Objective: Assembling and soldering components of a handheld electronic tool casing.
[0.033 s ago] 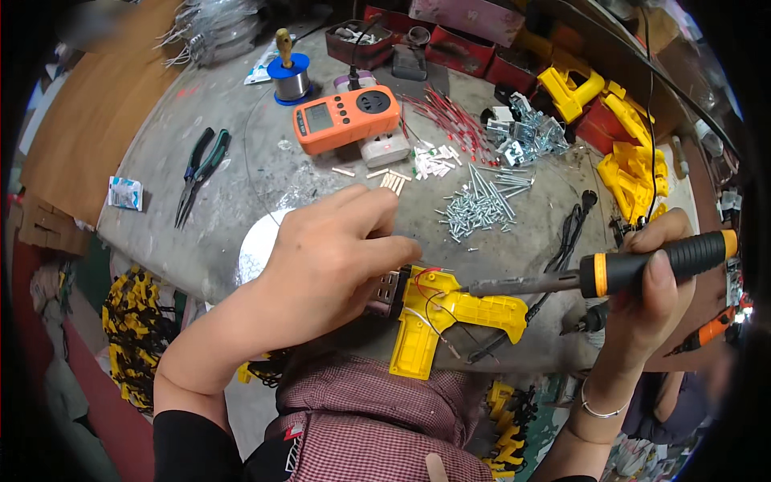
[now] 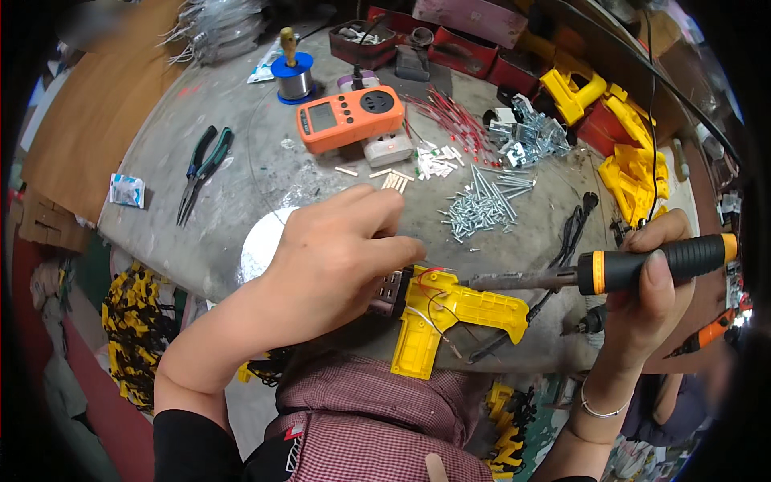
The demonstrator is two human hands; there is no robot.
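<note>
My right hand (image 2: 654, 277) grips the black handle, ringed in orange, of a soldering iron (image 2: 522, 279). Its grey shaft points left, the tip close over a yellow pistol-shaped plastic housing half (image 2: 482, 309). Thin red, white and dark wires (image 2: 434, 315) lie loose across that open shell. My left hand (image 2: 341, 253) is closed in a pinch at the shell's left end, by a black slotted part (image 2: 391, 291). A fine strand of solder wire (image 2: 250, 136) runs from the blue spool (image 2: 292, 78) to this hand. The fingers hide their exact grip.
An orange meter (image 2: 349, 119), pliers (image 2: 202, 173), a screw pile (image 2: 479, 210), red-wired parts (image 2: 458, 120) and metal brackets (image 2: 530, 132) lie across the bench. Yellow shells (image 2: 634, 181) sit at the right, near a black cord (image 2: 572, 229). A white disc (image 2: 261, 245) lies beside my left wrist.
The soldering iron's tip has shifted slightly right and up, away from the wires in the shell. My left hand keeps its pinch. The whole view has moved very slightly.
</note>
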